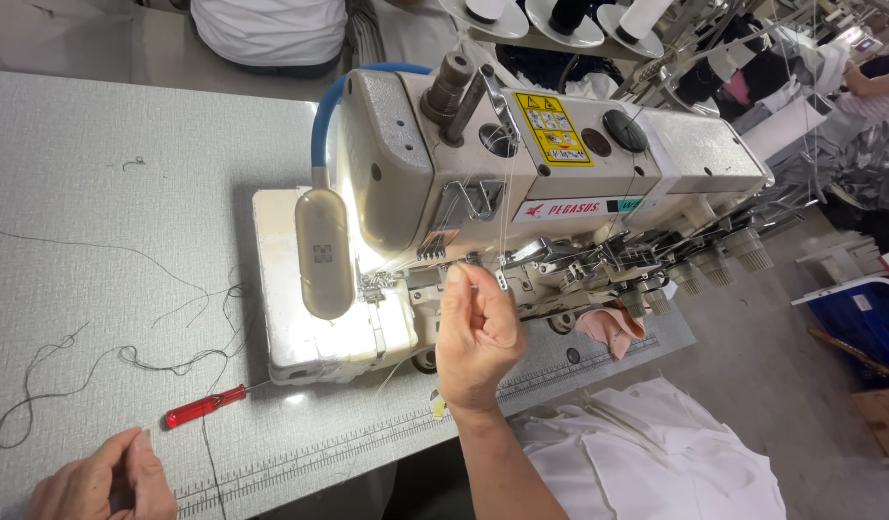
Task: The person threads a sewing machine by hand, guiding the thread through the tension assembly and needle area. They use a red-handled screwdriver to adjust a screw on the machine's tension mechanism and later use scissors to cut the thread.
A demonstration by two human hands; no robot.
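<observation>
My right hand (476, 335) is raised in front of a beige industrial sewing machine (522, 164), with thumb and forefinger pinched on a thin thread (505, 207) that runs up the machine's face near its thread guides. My left hand (103, 479) rests on the grey table (98, 193) at the bottom left corner, fingers loosely curled, holding nothing that I can see. A screwdriver with a red handle (206, 405) lies on the table just above and right of my left hand. A lit lamp on a blue flexible neck (323, 252) hangs over the needle area.
Loose dark threads (107, 361) trail across the table's left part. White fabric (656, 453) lies at the lower right, below the table edge. Thread cones on white discs (550, 19) stand behind the machine. Another person in white (268, 34) is at the top.
</observation>
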